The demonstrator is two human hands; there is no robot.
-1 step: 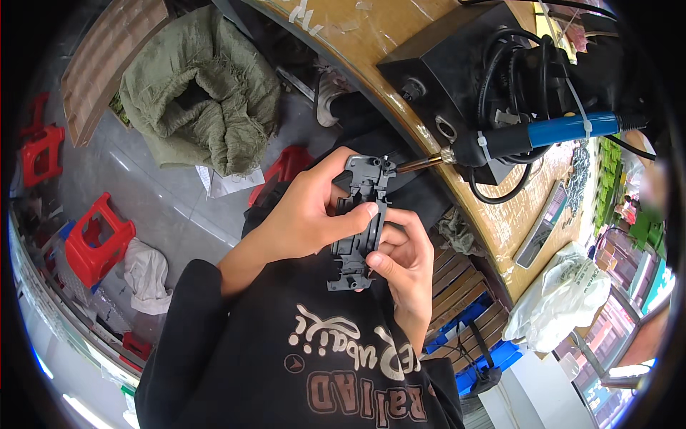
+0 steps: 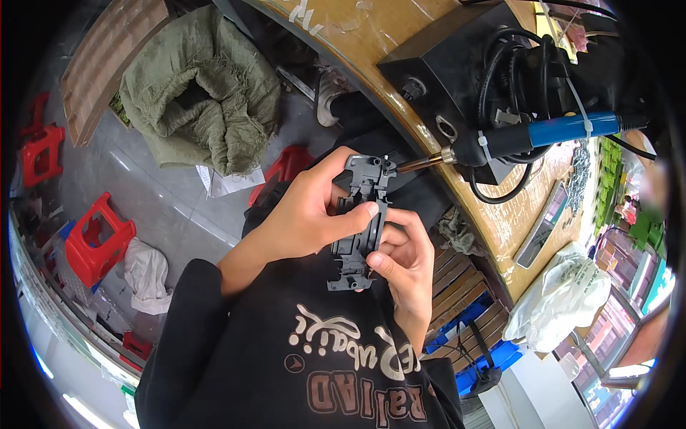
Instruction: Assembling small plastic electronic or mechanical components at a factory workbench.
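Observation:
Both my hands hold a long black moulded plastic part (image 2: 361,243), kept nearly upright in front of my chest. My left hand (image 2: 304,214) grips its upper half, thumb across the front face. Lower down, the thumb and fingers of my right hand (image 2: 404,257) close on its right edge. A soldering iron (image 2: 572,130) with a blue and black handle points left from the bench. Its brown tip (image 2: 414,166) meets a small post at the part's top right corner; whether they touch or just overlap in view, I cannot tell.
White ties fasten the iron by a black box (image 2: 429,64) with a knob and coiled black cable (image 2: 493,79). The wooden bench (image 2: 464,207) curves along my right, with a white plastic bag (image 2: 561,293) at its edge. Left on the floor stand a green sack (image 2: 207,136) and red stools (image 2: 100,239).

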